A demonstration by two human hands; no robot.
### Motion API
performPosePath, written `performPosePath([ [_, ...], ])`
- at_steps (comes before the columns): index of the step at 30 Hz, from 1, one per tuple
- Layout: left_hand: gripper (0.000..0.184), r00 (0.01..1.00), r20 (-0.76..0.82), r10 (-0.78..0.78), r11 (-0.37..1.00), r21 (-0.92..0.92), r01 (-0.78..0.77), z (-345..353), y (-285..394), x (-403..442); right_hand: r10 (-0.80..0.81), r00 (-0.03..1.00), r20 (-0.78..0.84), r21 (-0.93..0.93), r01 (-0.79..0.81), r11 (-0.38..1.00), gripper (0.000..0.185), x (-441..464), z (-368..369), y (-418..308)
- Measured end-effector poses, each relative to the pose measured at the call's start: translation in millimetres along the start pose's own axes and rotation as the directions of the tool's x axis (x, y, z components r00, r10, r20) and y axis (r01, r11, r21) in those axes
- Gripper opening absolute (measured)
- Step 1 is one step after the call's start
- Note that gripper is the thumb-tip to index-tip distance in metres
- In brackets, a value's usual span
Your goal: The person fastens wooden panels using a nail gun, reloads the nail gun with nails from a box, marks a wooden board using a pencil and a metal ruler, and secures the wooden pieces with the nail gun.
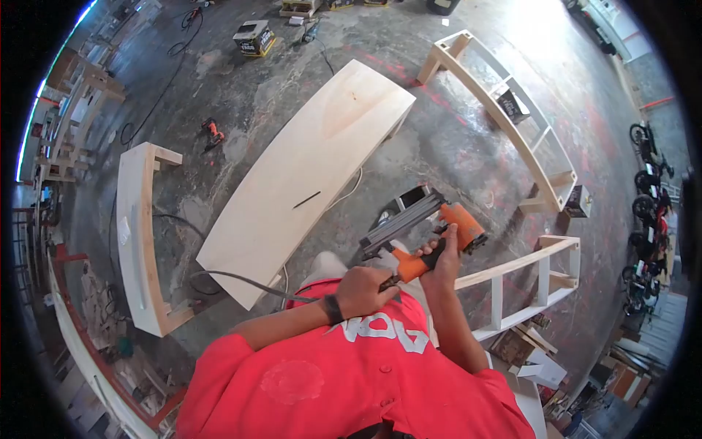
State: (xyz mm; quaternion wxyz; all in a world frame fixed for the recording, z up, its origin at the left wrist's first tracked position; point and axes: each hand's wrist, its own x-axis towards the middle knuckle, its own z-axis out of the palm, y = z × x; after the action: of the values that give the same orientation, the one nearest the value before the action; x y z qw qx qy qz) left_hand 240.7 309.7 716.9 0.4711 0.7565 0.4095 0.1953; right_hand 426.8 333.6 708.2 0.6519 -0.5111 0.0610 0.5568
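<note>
An orange and grey nail gun [459, 219] is held in front of my red shirt, with its long magazine pointing up and left. My right hand [442, 263] grips it by the black part of its handle. At the lower end of the handle, my left hand [360, 293] is closed around the fitting where the grey air hose [248, 279] comes in. Just beyond my hands is a long pale wooden bench [311, 172], and a thin dark strip [307, 199] lies on top of it.
Wooden frames stand at left [139, 234], upper right [504, 110] and lower right [541, 282]. An orange drill [213, 134] and a cardboard box [254, 39] are on the concrete floor [234, 102]. Hoses and cords cross the floor. Bicycles [647, 190] line the right side.
</note>
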Motion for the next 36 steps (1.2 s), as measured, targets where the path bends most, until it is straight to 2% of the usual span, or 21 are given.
performPosePath([
  [5,0.031,1.000,-0.014,0.005,1.000,-0.004,-0.005,28,-10,107,0.072,0.996,-0.049,-0.044,-0.074,0.996,0.035,99,-1,-56],
  [7,0.032,0.998,0.056,0.016,0.997,-0.082,-0.011,33,-25,146,0.094,0.992,-0.085,-0.064,-0.100,0.993,0.036,140,-5,-69],
  [9,0.028,0.995,0.093,-0.035,0.990,-0.136,0.048,36,-56,175,0.067,0.995,-0.072,-0.133,-0.076,0.988,0.039,187,-16,-79],
  [10,0.027,0.999,0.035,-0.031,0.975,-0.221,0.038,38,-82,184,0.078,0.994,-0.073,-0.136,-0.088,0.987,0.039,210,-22,-83],
  [11,0.025,0.999,-0.026,-0.027,0.954,-0.300,0.018,38,-113,193,0.072,0.997,-0.039,-0.220,-0.079,0.972,0.039,234,-28,-88],
  [12,0.022,0.999,0.025,-0.047,0.969,-0.241,0.052,34,-153,200,0.067,0.998,0.000,-0.299,-0.064,0.952,0.040,259,-36,-89],
  [14,0.021,0.996,-0.092,-0.016,0.997,0.074,0.022,32,-255,211,-0.003,1.000,0.011,-0.442,0.008,0.897,0.039,315,-52,-86],
  [16,0.021,0.978,-0.207,-0.033,0.956,0.280,0.092,24,-354,209,-0.085,0.995,0.041,-0.557,0.094,0.825,0.037,381,-76,-80],
  [17,0.019,0.960,-0.277,-0.045,0.936,0.324,0.137,18,-401,203,-0.082,0.996,0.048,-0.560,0.095,0.823,0.037,411,-85,-77],
  [19,0.016,0.901,-0.433,-0.036,0.891,0.395,0.225,-1,-485,192,-0.090,0.991,0.103,-0.760,0.137,0.636,0.034,467,-95,-72],
  [20,0.017,0.878,-0.476,-0.045,0.849,0.445,0.284,-15,-521,186,-0.096,0.988,0.118,-0.759,0.152,0.634,0.034,492,-98,-68],
  [22,0.024,0.824,-0.567,-0.002,0.731,0.561,0.388,-49,-593,180,-0.135,0.971,0.200,-0.874,0.239,0.423,0.033,531,-101,-55],
  [23,0.032,0.786,-0.617,0.050,0.677,0.599,0.427,-66,-634,175,-0.144,0.966,0.215,-0.873,0.256,0.416,0.033,544,-98,-45],
  [25,0.041,0.709,-0.690,0.147,0.552,0.652,0.520,-98,-690,172,-0.131,0.952,0.277,-0.915,0.303,0.265,0.031,563,-90,-23],
  [27,0.048,0.622,-0.770,0.140,0.490,0.600,0.632,-119,-719,170,-0.173,0.948,0.267,-0.929,0.301,0.216,0.032,572,-81,4],
  [29,0.053,0.520,-0.834,0.185,0.530,0.530,0.661,-133,-765,170,-0.095,0.925,0.368,-0.908,0.379,0.176,0.033,572,-71,32],
  [30,0.053,0.515,-0.838,0.181,0.557,0.519,0.649,-128,-769,177,-0.072,0.914,0.398,-0.907,0.404,0.119,0.034,568,-62,45],
  [32,0.062,0.463,-0.886,-0.017,0.519,0.388,0.761,-129,-756,173,-0.016,0.899,0.437,-0.900,0.437,-0.002,0.034,558,-38,69],
  [33,0.062,0.449,-0.893,-0.022,0.537,0.368,0.759,-129,-751,174,0.008,0.893,0.450,-0.891,0.450,-0.057,0.034,551,-25,78],
  [35,0.071,0.372,-0.923,-0.101,0.408,0.303,0.861,-124,-742,177,0.019,0.886,0.463,-0.880,0.462,-0.107,0.036,537,6,95],
  [36,0.073,0.361,-0.920,-0.152,0.353,0.291,0.889,-124,-740,178,0.045,0.884,0.465,-0.867,0.466,-0.177,0.038,537,20,99],
])
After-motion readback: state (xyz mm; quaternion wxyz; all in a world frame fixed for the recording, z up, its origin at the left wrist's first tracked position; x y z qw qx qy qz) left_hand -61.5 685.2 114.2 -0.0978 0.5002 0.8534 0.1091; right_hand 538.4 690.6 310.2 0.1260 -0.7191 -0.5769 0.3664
